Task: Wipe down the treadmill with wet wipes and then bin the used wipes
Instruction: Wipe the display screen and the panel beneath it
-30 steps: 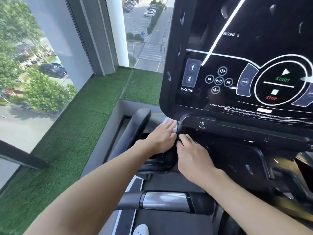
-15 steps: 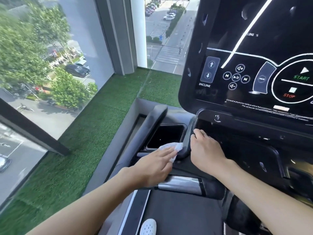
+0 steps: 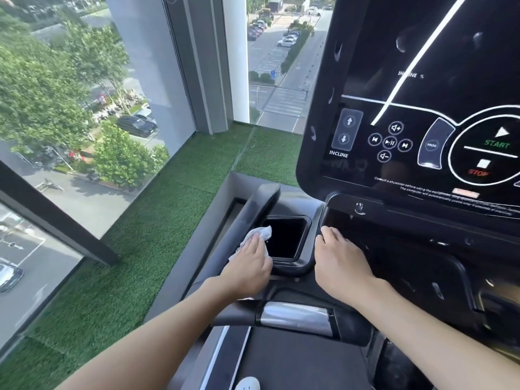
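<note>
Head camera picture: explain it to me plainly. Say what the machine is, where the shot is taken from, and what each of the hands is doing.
The shot comes from a camera worn on a person's head, looking forward and down over bare arms. The machine is a treadmill. Its dark console fills the upper right, with incline arrows, START and STOP buttons. Below it sits a recessed black cup holder. The left hand presses a white wet wipe against the holder's left rim. The right hand holds nothing; it rests flat on the ledge right of the holder. A shiny metal grip sensor lies nearer the person. To the left are green artificial turf and a window overlooking a street.
</note>
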A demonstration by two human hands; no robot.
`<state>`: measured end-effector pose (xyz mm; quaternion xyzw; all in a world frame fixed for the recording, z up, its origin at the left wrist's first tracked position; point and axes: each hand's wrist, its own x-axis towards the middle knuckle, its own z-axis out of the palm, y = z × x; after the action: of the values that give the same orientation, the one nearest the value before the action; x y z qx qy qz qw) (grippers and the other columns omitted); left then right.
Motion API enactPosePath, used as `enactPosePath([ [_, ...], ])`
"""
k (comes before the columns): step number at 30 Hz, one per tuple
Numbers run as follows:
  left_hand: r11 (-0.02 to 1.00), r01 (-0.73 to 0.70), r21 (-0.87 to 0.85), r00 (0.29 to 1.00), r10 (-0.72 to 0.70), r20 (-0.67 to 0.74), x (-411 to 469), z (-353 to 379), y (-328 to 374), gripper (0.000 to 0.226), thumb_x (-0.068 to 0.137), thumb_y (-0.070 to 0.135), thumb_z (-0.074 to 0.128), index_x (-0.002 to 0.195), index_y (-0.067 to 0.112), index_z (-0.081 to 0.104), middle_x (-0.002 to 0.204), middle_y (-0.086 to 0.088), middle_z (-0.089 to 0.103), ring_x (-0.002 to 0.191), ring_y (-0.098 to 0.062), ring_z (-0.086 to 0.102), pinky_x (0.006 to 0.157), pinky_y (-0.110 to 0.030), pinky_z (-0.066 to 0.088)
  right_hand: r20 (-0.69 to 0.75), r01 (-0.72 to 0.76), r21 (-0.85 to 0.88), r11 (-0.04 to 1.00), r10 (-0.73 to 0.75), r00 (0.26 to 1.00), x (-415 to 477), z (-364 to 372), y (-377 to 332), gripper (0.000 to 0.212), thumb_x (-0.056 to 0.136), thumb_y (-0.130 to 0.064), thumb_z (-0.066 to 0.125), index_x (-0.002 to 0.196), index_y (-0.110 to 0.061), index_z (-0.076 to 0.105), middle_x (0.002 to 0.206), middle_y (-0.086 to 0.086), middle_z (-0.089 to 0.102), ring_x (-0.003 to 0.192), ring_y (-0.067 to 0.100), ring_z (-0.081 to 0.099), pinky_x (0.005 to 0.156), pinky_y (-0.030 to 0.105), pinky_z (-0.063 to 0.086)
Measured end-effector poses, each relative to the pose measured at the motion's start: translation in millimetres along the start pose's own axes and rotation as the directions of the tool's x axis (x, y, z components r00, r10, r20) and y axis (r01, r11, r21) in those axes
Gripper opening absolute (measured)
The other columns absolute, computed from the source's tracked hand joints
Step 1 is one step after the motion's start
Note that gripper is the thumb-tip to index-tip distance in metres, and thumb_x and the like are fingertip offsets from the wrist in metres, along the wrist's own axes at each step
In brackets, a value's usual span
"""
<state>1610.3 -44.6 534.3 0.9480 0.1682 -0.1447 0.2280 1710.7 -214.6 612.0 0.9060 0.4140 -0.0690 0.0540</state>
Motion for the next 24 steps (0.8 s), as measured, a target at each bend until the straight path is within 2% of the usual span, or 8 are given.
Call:
enactPosePath([
  [3,0.995,-0.011,-0.096,0.997,0.004,-0.077,25,-5,11,0.071,0.094,0.035,0.006,0.152,-0.007,0.012,0.161,-0.021,0.01,0.151,-0.029,0.006,0.122,-0.041,0.007,-0.027,0.012,0.01,1.0,-0.012,1.0,0,2,1,0.029,0.085,-0.005,0.042,0.112,-0.007,0.053,0.122,0.008,0.044,0.12,0.025,0.043,0.093,0.03,0.041],
  [6,0.981,-0.045,-0.191,0.983,0.009,-0.181,57,-14,21,0.073,0.087,0.035,0.01,0.144,-0.006,0.029,0.144,-0.025,0.032,0.139,-0.034,0.027,0.118,-0.046,0.019,-0.07,0.014,0.041,0.999,-0.011,0.997,-1,8,2,0.023,0.081,-0.003,0.048,0.101,-0.007,0.056,0.113,0.008,0.05,0.113,0.027,0.05,0.088,0.032,0.045],
  [9,0.967,-0.053,-0.25,0.986,0.011,-0.167,97,-28,28,0.07,0.086,0.033,0.011,0.138,-0.005,0.039,0.131,-0.023,0.042,0.128,-0.036,0.036,0.115,-0.042,0.021,-0.106,-0.006,0.095,0.995,0.016,0.994,1,10,3,0.018,0.071,-0.001,0.056,0.088,-0.008,0.058,0.103,0.009,0.055,0.104,0.029,0.057,0.08,0.034,0.05],
  [13,0.984,-0.124,-0.128,0.99,0.114,-0.086,127,-37,45,0.083,0.083,0.037,0.0,0.131,-0.009,0.051,0.144,-0.024,0.044,0.136,-0.034,0.038,0.116,-0.041,0.022,-0.032,0.002,0.156,0.988,0.003,0.999,-1,3,8,0.029,0.084,-0.004,0.047,0.112,-0.007,0.051,0.132,0.008,0.043,0.13,0.024,0.04,0.098,0.03,0.04],
  [16,0.926,-0.283,-0.25,0.949,0.233,-0.211,104,-29,76,0.051,0.097,0.023,0.024,0.123,0.001,0.062,0.131,-0.012,0.057,0.127,-0.022,0.044,0.108,-0.024,0.028,0.085,-0.052,0.26,0.964,0.031,0.996,-3,-3,13,0.044,0.092,-0.007,0.042,0.137,-0.007,0.043,0.156,0.004,0.022,0.148,0.019,0.017,0.112,0.03,0.028],
  [19,0.855,-0.356,-0.377,0.901,0.206,-0.381,82,-18,78,0.035,0.093,0.002,0.046,0.12,0.011,0.066,0.119,0.003,0.057,0.115,-0.013,0.049,0.095,-0.012,0.03,0.168,-0.134,0.397,0.908,0.072,0.983,-3,-9,16,0.046,0.095,-0.009,0.04,0.14,-0.008,0.046,0.165,0.0,0.013,0.151,0.015,0.01,0.117,0.032,0.024],
  [22,0.846,-0.332,-0.417,0.895,0.143,-0.423,62,-12,70,0.037,0.084,-0.006,0.054,0.111,0.011,0.072,0.102,0.004,0.061,0.097,-0.015,0.059,0.084,-0.005,0.035,0.175,-0.174,0.506,0.845,0.097,0.98,-4,-10,19,0.044,0.09,-0.01,0.042,0.132,-0.012,0.057,0.157,0.001,0.034,0.144,0.021,0.032,0.112,0.034,0.034],
  [24,0.808,-0.296,-0.51,0.906,0.069,-0.417,43,-14,71,0.035,0.081,-0.008,0.055,0.097,0.014,0.076,0.081,0.012,0.062,0.076,-0.007,0.059,0.069,-0.004,0.038,0.101,-0.191,0.612,0.768,0.163,0.981,-7,-9,19,0.038,0.085,-0.009,0.047,0.118,-0.017,0.064,0.128,0.003,0.059,0.119,0.026,0.054,0.099,0.037,0.045],
])
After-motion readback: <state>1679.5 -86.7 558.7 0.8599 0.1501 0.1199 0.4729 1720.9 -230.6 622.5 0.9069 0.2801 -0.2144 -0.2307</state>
